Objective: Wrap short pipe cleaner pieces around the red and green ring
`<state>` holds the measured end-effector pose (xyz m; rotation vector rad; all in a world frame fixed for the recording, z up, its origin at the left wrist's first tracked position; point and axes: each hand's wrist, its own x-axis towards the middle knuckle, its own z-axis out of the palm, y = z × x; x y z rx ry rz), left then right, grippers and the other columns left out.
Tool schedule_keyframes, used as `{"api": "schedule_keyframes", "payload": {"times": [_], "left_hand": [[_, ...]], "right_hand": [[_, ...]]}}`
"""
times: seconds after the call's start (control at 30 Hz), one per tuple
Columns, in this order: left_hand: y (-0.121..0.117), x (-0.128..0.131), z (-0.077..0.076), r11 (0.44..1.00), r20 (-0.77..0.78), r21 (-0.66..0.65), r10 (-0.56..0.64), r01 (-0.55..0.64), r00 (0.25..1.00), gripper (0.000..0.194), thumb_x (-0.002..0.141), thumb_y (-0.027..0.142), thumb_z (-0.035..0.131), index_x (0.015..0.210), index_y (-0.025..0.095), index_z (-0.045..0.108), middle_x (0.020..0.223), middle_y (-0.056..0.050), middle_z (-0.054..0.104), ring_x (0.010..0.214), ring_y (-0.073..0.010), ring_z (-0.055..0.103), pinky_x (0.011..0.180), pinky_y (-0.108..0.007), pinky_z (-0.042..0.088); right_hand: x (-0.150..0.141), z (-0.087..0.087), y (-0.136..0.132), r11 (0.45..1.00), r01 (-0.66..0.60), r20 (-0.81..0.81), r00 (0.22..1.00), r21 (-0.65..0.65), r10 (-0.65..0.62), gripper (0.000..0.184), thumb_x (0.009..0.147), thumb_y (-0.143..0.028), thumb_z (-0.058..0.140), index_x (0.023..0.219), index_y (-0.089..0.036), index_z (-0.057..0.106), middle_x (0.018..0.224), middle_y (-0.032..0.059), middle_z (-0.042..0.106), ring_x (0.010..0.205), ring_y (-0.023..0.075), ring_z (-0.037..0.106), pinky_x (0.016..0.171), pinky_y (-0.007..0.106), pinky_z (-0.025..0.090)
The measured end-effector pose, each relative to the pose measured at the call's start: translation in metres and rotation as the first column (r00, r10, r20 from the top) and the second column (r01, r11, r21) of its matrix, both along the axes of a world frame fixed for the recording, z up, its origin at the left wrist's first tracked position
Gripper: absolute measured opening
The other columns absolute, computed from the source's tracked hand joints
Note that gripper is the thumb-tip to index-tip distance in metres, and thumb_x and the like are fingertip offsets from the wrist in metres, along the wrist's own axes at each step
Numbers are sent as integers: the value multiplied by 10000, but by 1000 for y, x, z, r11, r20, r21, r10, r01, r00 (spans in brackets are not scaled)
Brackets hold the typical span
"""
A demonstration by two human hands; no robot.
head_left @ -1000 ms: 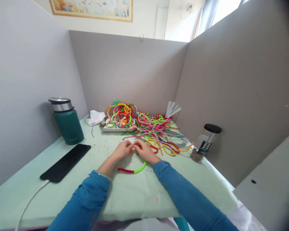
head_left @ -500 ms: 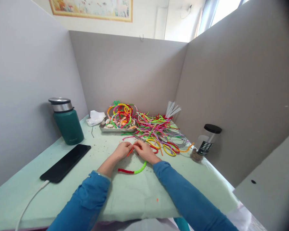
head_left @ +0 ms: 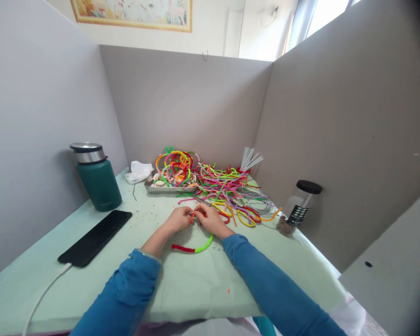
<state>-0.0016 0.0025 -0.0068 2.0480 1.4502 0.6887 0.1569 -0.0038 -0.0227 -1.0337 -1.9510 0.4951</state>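
Pinching a short orange strand (head_left: 192,216) at the middle of the table, with left hand (head_left: 179,219) and right hand (head_left: 209,219) drawn close together, fingertips nearly meeting. Narrowed on both sides around the strand, fingers curled inward; hard to tell, with so small a piece mostly covered, the exact hold of each fingertip. Clad in blue sleeves (head_left: 122,289), with forearms reaching in from the near left and near right over a pale green cloth (head_left: 192,284).

Laid in a shallow curve just on the near side of the hands: a fuzzy red-and-green stem (head_left: 185,249), red at the left end, bright green toward the right wrist. Dropped nearer still: a tiny orange scrap (head_left: 228,290).

Piled beyond the right hand and spreading right: a tangle of fuzzy stems (head_left: 227,182) in pink, red, green and purple, with yellow loops (head_left: 248,225) at the near edge and a metal blade (head_left: 202,201) just past the fingers. Set left of the pile: a metal tray (head_left: 171,190) of small pieces (head_left: 160,183), topped with bright looped bands (head_left: 182,161). Fanned at the far right corner: pale strips (head_left: 250,160).

Standing at left: a green bottle (head_left: 98,184), near a white packet (head_left: 139,171). Lying closer: a dark phone (head_left: 95,237), joined to a white cable (head_left: 46,292). Stationed at right: a clear jar (head_left: 298,210) with a black lid. Enclosed by gray partitions (head_left: 182,93), below a framed picture (head_left: 133,15).
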Motion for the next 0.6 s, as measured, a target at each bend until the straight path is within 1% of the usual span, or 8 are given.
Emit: {"api": "schedule_keyframes", "payload": {"times": [0.1, 0.2, 0.4, 0.6], "left_hand": [[0, -1, -1, 995, -43, 94, -16, 20, 999, 198, 725, 169, 444, 741, 143, 640, 652, -20, 620, 612, -122, 521, 550, -206, 336], [-1, -1, -1, 985, -101, 172, -4, 21, 995, 179, 727, 173, 469, 753, 151, 645, 674, -21, 624, 655, -129, 525, 589, -212, 333], [-2, -1, 2, 982, -159, 187, 16, 15, 987, 165, 699, 160, 499, 771, 168, 648, 694, -11, 633, 675, -130, 528, 604, -210, 330], [-3, -2, 3, 976, -151, 216, 10, 23, 989, 168, 740, 237, 516, 786, 173, 664, 751, -18, 658, 685, -126, 538, 616, -209, 338]], "right_hand": [[0, 0, 0, 1000, -2, -10, 1000, 1, 2, 106, 807, -205, 464, 820, -194, 569, 705, -15, 594, 636, 121, 502, 575, 214, 338], [0, 1, -1, 1000, -3, -15, 1000, -4, 3, 107, 812, -227, 468, 811, -190, 568, 697, -13, 588, 632, 121, 496, 567, 213, 333], [1, 1, -2, 1000, -7, -12, 1000, -1, 7, 101, 815, -230, 466, 796, -191, 558, 693, -22, 580, 623, 115, 493, 560, 210, 327], [1, 2, -2, 1000, -11, -13, 1000, -10, 11, 98, 811, -214, 467, 806, -190, 563, 712, -21, 586, 637, 113, 500, 568, 208, 328]]}}
